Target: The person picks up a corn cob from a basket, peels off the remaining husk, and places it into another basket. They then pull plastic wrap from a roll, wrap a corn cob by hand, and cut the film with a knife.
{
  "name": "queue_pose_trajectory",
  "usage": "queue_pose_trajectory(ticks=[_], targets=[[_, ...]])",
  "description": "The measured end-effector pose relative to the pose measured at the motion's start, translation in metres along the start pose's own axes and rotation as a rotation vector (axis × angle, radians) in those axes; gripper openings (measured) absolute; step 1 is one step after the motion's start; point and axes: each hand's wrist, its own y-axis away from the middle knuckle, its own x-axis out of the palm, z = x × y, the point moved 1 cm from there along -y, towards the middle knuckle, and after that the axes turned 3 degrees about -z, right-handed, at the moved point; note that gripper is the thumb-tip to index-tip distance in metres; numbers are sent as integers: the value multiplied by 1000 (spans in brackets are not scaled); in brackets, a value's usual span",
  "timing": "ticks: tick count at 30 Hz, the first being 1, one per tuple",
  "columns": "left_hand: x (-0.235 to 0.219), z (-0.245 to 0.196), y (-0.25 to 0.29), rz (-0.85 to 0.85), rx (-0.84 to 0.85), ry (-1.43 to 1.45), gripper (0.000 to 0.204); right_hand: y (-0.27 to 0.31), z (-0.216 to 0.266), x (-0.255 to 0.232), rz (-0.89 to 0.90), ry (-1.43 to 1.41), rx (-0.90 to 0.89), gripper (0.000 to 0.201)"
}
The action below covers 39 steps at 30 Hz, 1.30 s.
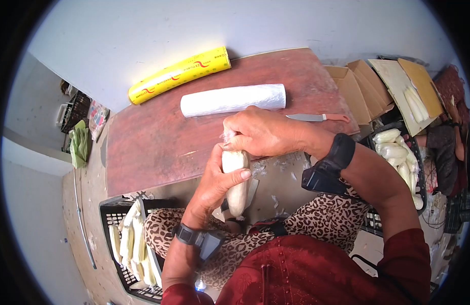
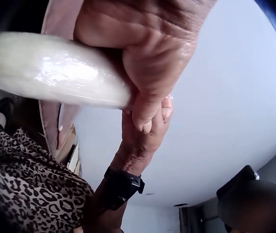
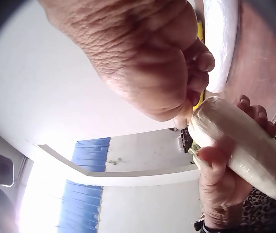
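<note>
A long, pale vegetable [image 1: 237, 195] in clear film hangs upright over the lap, its blunt end on top. My left hand [image 1: 212, 177] grips it near that upper end, with the thumb across its front. Close above, my right hand [image 1: 268, 131] has its fingers curled and pinches a bunched bit of cling film [image 1: 228, 135] at the top end. In the left wrist view the wrapped vegetable [image 2: 60, 70] looks smooth and glossy. From the right wrist, the left hand [image 3: 220, 182] shows wrapped around the vegetable [image 3: 244, 150].
On the red-brown table [image 1: 143, 152] lie a white film roll [image 1: 235, 99], a yellow printed roll [image 1: 179, 75] and a knife [image 1: 316, 117]. A black crate [image 1: 113, 218] of pale vegetables stands at left. Wrapped ones fill a crate [image 1: 422, 195] at right, near cardboard boxes [image 1: 362, 89].
</note>
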Motion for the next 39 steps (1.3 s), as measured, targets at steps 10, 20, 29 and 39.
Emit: queue_pose_trajectory(ticks=[10, 20, 29, 39], targets=[[-7, -1, 1, 111, -8, 146, 58, -2, -11, 1, 12, 23, 35, 25], [1, 4, 1, 138, 78, 37, 60, 4, 7, -4, 76, 17, 117, 25], [5, -9, 7, 150, -32, 85, 46, 2, -5, 10, 17, -140, -12, 31], [2, -2, 4, 75, -65, 22, 44, 6, -18, -14, 119, -408, 322, 69]])
